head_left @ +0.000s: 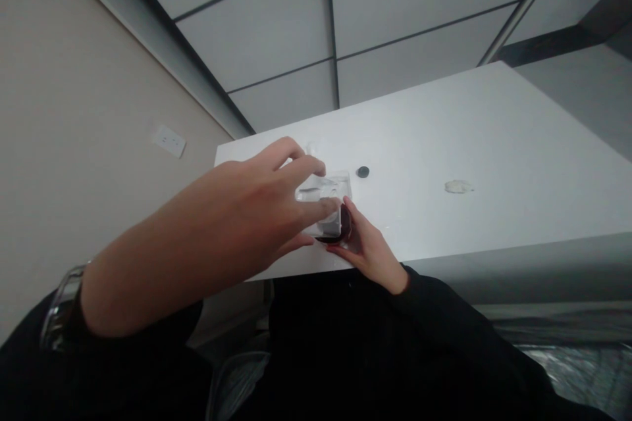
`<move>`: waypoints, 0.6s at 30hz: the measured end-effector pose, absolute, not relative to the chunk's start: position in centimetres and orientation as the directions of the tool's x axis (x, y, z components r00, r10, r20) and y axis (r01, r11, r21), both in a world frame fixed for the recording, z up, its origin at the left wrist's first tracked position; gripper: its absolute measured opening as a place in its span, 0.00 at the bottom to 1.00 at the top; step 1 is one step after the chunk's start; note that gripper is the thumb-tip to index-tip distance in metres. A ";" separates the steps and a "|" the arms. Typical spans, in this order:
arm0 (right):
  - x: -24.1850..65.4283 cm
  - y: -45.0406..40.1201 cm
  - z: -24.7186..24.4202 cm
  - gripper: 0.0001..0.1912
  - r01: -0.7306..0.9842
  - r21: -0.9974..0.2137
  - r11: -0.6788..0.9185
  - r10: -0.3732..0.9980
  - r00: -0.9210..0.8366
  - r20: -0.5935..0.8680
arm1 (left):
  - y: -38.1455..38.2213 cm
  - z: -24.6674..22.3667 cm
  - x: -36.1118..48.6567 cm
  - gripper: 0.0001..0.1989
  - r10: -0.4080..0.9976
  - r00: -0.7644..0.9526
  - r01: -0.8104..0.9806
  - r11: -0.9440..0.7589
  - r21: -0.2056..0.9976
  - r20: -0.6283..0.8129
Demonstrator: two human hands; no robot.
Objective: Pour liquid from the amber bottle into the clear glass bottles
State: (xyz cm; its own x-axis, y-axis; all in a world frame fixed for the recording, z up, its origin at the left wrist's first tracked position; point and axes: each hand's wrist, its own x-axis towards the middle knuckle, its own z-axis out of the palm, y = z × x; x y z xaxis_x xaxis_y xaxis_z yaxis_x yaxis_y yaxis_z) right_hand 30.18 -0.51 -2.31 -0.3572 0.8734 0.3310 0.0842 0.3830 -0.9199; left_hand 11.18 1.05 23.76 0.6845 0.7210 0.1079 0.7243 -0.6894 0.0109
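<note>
Clear plastic case (323, 194): sits near the front edge of the white table (494, 145), atop a dark red object (343, 227).
Left hand (257, 210): fingertips pinching the case's top.
Right hand (368, 250): cupping the dark object from the side.
Nearby: small dark disc (363, 172); pale crumpled scrap (458, 187).
Risk: so near the edge, a slipping pinch could likely tip everything off.

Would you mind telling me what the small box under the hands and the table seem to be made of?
Box: probably clear glossy plastic, since it shows glints and a dark item inside. Table: smooth white matte top, perhaps laminate.
</note>
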 end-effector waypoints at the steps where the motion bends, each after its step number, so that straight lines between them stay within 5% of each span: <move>1: 30.2 -0.5 -2.3 0.52 0.084 -0.918 0.389 0.871 -0.358 0.336 | 1.0 23.6 10.8 0.13 0.672 0.739 0.674 -0.737 -0.045 0.055; 4: 30.2 -0.5 -2.5 0.52 0.094 -0.912 0.399 0.866 -0.364 0.342 | 0.6 22.4 8.9 0.19 0.630 0.776 0.628 -0.769 -0.118 0.020; 10: 30.1 -0.5 -2.8 0.51 0.107 -0.904 0.414 0.862 -0.365 0.352 | -1.1 18.4 5.4 0.24 0.742 0.635 0.742 -0.663 0.100 0.212; 15: 30.2 -0.5 -3.0 0.51 0.152 -0.892 0.426 0.861 -0.373 0.347 | -2.9 12.4 4.3 0.27 0.861 0.329 0.704 -0.497 0.507 0.387; 18: 30.2 -0.6 -3.2 0.51 0.178 -0.885 0.430 0.864 -0.364 0.347 | -3.6 7.2 4.4 0.39 0.926 0.019 0.400 -0.353 0.846 0.377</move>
